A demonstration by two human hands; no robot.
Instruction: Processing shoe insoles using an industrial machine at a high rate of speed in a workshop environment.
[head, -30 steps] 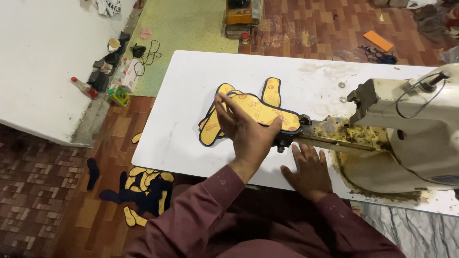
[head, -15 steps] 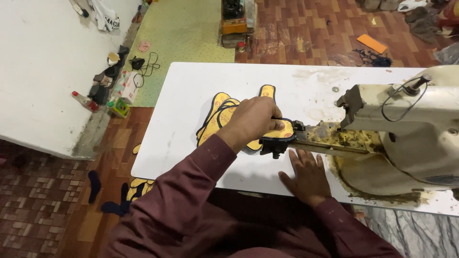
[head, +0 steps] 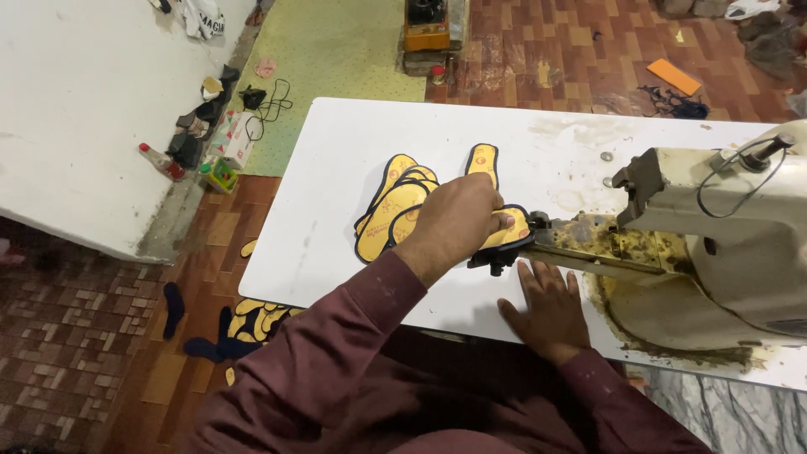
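Note:
My left hand [head: 458, 220] grips a yellow insole with a black edge [head: 513, 229] and holds it at the tip of the sewing machine's arm [head: 580, 240]. My right hand [head: 548, 304] rests flat, fingers spread, on the white table [head: 336, 210] just below that arm, holding nothing. A pile of several more yellow, black-edged insoles [head: 391, 206] lies on the table left of my left hand. Another single insole [head: 482, 160] lies upright behind it.
The beige, grimy sewing machine [head: 723, 244] fills the table's right side. More insoles [head: 252, 315] and dark pieces lie on the brick floor at lower left. A white slab [head: 76, 109] with bottles and clutter along its edge stands left. A green mat [head: 336, 59] lies beyond.
My left hand has closed on the insole and pushed it against the machine's arm tip. The right hand stays flat on the table. My head has shifted, bringing the table closer.

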